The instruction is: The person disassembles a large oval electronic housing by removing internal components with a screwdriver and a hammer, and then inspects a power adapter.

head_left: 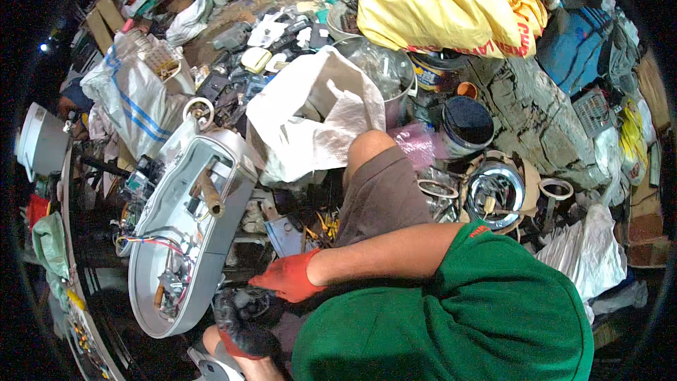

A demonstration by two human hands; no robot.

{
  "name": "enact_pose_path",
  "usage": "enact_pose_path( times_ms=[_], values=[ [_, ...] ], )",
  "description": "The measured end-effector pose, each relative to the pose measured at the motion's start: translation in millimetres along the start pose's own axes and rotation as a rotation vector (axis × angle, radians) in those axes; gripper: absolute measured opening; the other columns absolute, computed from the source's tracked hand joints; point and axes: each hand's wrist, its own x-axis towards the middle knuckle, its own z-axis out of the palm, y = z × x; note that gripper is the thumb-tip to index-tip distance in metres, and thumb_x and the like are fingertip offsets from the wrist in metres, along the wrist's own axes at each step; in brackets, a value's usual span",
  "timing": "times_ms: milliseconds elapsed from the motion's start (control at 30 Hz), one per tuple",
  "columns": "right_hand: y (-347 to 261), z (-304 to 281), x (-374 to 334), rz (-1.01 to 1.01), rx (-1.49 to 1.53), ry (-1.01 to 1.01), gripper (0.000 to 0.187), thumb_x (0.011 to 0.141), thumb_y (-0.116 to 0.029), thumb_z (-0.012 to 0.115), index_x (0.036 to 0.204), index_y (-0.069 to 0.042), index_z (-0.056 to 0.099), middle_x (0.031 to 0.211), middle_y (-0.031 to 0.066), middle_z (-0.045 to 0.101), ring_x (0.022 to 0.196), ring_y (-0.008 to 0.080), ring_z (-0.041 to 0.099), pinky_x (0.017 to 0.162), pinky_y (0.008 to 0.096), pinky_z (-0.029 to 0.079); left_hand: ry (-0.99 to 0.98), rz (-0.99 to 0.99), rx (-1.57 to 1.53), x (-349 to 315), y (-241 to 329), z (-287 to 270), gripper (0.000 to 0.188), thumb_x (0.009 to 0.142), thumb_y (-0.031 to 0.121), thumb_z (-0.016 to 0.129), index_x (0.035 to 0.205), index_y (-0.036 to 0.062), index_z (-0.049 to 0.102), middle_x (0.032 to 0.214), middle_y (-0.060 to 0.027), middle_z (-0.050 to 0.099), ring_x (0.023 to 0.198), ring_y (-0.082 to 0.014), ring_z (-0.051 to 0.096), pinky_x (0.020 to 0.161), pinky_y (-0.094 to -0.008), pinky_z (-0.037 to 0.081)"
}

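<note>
My left hand point(243, 331), in a red glove with a dark coated palm, is low in the view with its fingers curled. Above and to its right, my right hand point(289, 276) in a red glove reaches leftward, fingers pressed together. Between the two lies a dark object point(255, 302) whose kind I cannot make out in the shadow. Just left of both hands rests a long grey plastic casing point(236, 229), open side up. Inside it are coloured wires point(159, 241), small loose parts and a brown wooden handle point(210, 196).
An open white sack point(282, 113) stands ahead, beside a pile of electronic scrap point(271, 39). A full yellow sack point(437, 3) is far right, above a dark bucket point(467, 123). A coil of wire point(497, 194) sits on the right. A white sack with blue stripes point(134, 109) stands far left.
</note>
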Motion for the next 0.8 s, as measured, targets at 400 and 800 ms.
enact_pose_path(
  times_ms=[400, 800],
  values=[
    [-21, -11, -7, -0.136, 0.825, 0.239, 0.052, 0.087, -0.013, 0.055, 0.138, -0.017, 0.048, 0.111, 0.0144, 0.064, 0.104, 0.0238, 0.060, 0.094, 0.0391, 0.046, -0.050, 0.836, 1.181, -42, 39, 74, 0.055, 0.082, 0.014, 0.065, 0.129, -0.0056, 0.045, 0.127, -0.0217, 0.053, 0.116, -0.0344, 0.051, 0.101, -0.0436, 0.039],
    [7, 5, -93, -0.293, 0.513, 0.745, 0.030, 0.089, -0.022, 0.054, 0.116, -0.009, 0.056, 0.102, 0.0103, 0.064, 0.085, 0.0189, 0.061, 0.081, 0.0335, 0.051, -0.878, 1.300, 1.662, -52, 45, 179, 0.035, 0.068, 0.032, 0.073, 0.102, 0.0268, 0.068, 0.093, 0.0015, 0.060, 0.095, -0.0238, 0.059, 0.085, -0.0447, 0.044]
  ],
)
